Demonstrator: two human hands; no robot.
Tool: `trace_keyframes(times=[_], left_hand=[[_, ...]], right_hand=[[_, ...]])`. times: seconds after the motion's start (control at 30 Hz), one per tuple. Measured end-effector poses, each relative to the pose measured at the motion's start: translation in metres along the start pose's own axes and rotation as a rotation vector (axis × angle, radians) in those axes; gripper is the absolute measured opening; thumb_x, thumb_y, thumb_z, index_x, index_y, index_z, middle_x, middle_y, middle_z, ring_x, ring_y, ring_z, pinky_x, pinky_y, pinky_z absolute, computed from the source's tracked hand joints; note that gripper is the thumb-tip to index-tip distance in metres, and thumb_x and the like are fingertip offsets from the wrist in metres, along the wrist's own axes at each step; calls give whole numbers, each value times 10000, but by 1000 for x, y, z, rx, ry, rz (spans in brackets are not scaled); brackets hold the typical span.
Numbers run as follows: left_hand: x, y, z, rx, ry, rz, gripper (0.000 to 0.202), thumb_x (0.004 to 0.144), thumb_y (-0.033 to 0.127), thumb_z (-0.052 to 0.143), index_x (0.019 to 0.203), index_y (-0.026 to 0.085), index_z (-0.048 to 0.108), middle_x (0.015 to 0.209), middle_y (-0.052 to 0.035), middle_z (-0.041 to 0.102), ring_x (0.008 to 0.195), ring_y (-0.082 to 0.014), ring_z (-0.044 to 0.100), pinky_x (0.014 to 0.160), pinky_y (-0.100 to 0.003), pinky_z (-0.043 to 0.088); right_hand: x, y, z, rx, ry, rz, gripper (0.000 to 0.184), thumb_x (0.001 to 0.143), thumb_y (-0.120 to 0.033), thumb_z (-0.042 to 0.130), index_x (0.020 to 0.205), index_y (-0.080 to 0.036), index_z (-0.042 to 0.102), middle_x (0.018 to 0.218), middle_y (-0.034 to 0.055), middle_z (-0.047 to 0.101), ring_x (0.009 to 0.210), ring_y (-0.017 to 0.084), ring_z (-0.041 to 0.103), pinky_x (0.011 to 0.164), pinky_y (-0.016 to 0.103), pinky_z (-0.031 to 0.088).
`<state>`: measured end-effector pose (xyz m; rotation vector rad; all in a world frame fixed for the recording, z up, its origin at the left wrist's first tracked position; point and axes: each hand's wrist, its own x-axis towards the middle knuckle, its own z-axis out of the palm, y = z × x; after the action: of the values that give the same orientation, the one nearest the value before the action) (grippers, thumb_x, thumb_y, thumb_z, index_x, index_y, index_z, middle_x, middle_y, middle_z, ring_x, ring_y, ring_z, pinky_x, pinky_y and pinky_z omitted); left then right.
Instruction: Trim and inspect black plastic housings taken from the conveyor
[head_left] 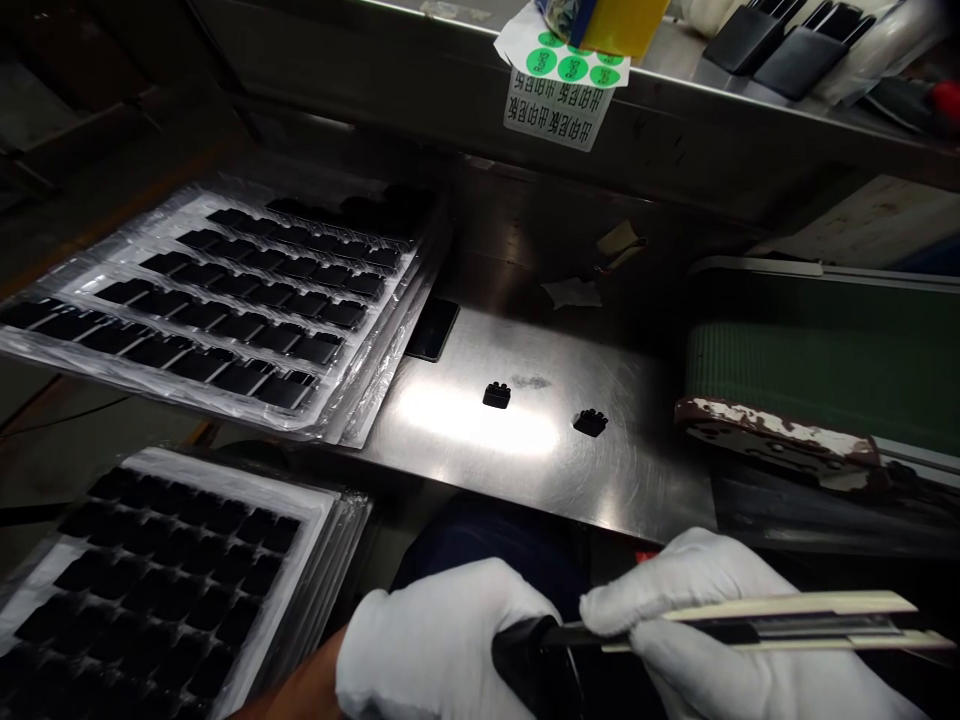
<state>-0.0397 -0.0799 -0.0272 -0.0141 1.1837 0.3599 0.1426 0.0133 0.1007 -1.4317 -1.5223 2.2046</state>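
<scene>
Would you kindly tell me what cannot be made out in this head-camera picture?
- Black piece in the left hand: head view, mostly covered by glove fingers; shape unclear.
- Cream-and-black tool in the right hand: head view, near end hidden by the glove.
- Lower tray: head view, cut off by left and bottom edges.
- Green stickers: head view, print too small.
</scene>
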Motion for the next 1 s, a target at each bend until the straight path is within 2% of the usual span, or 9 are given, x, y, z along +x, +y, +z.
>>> trace_keyframes(times=[0.17, 0.27, 0.37, 0.47, 0.57, 0.73, 0.83, 0.9, 1.0], left_hand=[[-10, 2, 10, 19, 19, 18, 147, 489, 163, 758, 482, 232, 627, 467, -34, 610, 616, -318, 657, 478, -328, 440], [-8, -1, 8, 3, 34, 35, 144, 511, 209, 758, 484, 225, 618, 444, -25, 585, 542, -280, 632, 447, -307, 415], [0, -5, -1, 17, -34, 31, 214, 459, 210, 797, 453, 221, 584, 398, 8, 532, 422, -209, 561, 402, -269, 368], [7, -11, -10, 83, -35, -37, 286, 382, 183, 837, 424, 215, 556, 392, 16, 524, 372, -188, 522, 382, -269, 354], [10, -21, -9, 79, 31, -57, 268, 403, 243, 846, 461, 216, 585, 412, 3, 549, 373, -199, 531, 385, -283, 359], [13, -29, -1, 72, 4, 14, 231, 463, 348, 824, 572, 232, 657, 453, -19, 597, 379, -209, 539, 375, -290, 350], [15, -26, -1, 143, -49, 72, 247, 471, 370, 830, 640, 249, 696, 475, -21, 616, 403, -227, 561, 379, -307, 379], [13, -21, 1, 169, -83, 105, 253, 457, 360, 846, 631, 253, 697, 445, -12, 594, 399, -228, 561, 376, -307, 386], [-2, -7, 9, 196, -113, 151, 235, 475, 366, 853, 567, 241, 677, 387, -4, 551, 386, -221, 557, 379, -299, 391]], right_hand=[[3, 14, 4, 27, 45, -41, 284, 776, -481, 689, 810, -213, 776, 435, -25, 575, 336, 84, 420, 473, 267, 482], [5, 21, 3, 70, -13, 41, 309, 753, -486, 681, 829, -201, 771, 413, -25, 554, 327, 60, 352, 385, 203, 337], [6, 24, 0, 68, -80, 148, 338, 765, -482, 650, 914, -201, 766, 416, -26, 537, 335, 51, 316, 359, 170, 206], [7, 25, -1, 7, -86, 170, 362, 789, -484, 628, 936, -186, 770, 424, -26, 528, 339, 57, 335, 351, 175, 236], [8, 25, 0, -21, -83, 143, 351, 793, -461, 635, 925, -167, 774, 410, -27, 523, 335, 68, 372, 362, 188, 280], [8, 20, -4, -6, -127, 176, 278, 794, -395, 649, 898, -168, 771, 392, -30, 522, 315, 61, 354, 340, 172, 224], [2, 17, -10, 89, -137, 177, 304, 784, -423, 682, 937, -171, 759, 404, -38, 517, 332, 63, 377, 362, 183, 267], [-5, 17, -11, 212, -76, 80, 304, 783, -465, 705, 903, -190, 756, 397, -51, 497, 352, 72, 421, 399, 204, 346], [-15, 23, -1, 316, 204, -70, 242, 799, -455, 723, 926, -249, 734, 472, -47, 569, 402, 77, 493, 450, 207, 423]])
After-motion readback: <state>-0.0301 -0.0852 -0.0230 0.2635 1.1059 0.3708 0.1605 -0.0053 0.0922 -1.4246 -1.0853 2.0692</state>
